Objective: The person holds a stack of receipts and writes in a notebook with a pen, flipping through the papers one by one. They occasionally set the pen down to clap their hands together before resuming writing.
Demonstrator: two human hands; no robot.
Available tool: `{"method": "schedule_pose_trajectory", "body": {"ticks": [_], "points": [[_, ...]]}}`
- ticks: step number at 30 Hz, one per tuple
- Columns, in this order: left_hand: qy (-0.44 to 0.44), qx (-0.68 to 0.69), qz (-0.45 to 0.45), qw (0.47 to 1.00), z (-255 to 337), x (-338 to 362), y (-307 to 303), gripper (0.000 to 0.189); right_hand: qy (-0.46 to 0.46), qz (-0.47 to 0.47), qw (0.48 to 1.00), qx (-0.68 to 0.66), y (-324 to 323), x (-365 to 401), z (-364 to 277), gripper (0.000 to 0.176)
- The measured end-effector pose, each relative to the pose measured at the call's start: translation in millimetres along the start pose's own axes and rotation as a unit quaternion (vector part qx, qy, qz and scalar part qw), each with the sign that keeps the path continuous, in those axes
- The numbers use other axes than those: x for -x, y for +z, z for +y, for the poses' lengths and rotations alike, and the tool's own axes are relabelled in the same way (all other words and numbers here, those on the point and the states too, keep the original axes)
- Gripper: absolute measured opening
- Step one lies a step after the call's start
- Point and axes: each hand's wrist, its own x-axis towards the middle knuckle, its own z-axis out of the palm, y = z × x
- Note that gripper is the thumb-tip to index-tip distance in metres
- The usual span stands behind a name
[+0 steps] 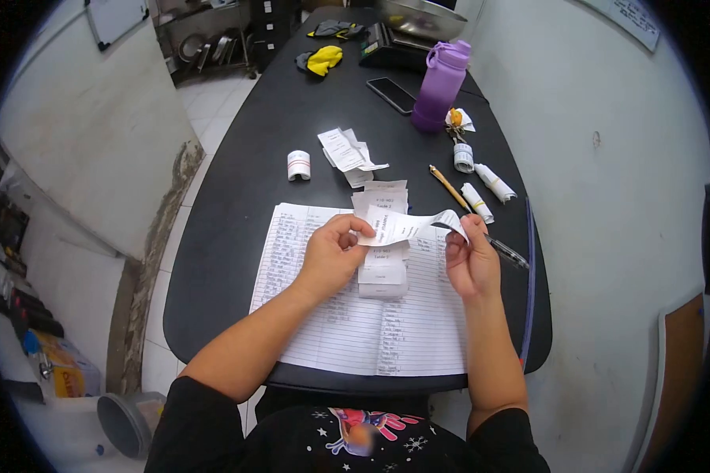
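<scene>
A curling paper receipt is stretched between my two hands above an open notebook with handwritten lines. My left hand pinches its left end between thumb and fingers. At the other end, my right hand grips the curled edge. Under the held strip, more receipts lie in an overlapping column on the notebook. Just beyond the notebook is a loose pile of receipts. A pen lies beside my right hand, partly hidden by it.
A rolled receipt stands at left on the black table. On the right are a brown pen, paper rolls and keys. Farther back are a purple bottle, a phone, a scale and yellow-grey gloves.
</scene>
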Motion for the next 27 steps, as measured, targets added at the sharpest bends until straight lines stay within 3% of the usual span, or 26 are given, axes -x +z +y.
{"method": "schedule_pose_trajectory", "body": {"ticks": [7, 11, 15, 21, 27], "points": [[-0.047, 0.006, 0.008, 0.999, 4, 2, -5, 0.020, -0.055, -0.009, 0.998, 0.026, 9, -12, -33, 0.009], [-0.078, -0.050, -0.029, 0.995, 2, 4, -4, 0.016, -0.124, -0.042, 0.986, 0.105, 43, -42, -42, 0.012], [-0.054, -0.151, -0.059, 0.985, 7, 7, -2, 0.014, -0.145, -0.073, 0.971, 0.175, 79, -91, -29, 0.013], [-0.025, -0.189, -0.056, 0.980, 5, 6, -3, 0.022, -0.178, -0.085, 0.953, 0.230, 111, -151, -1, 0.016], [-0.029, -0.199, -0.052, 0.978, 9, 7, -2, 0.025, -0.198, -0.058, 0.881, 0.426, 86, -190, 45, 0.017]]}}
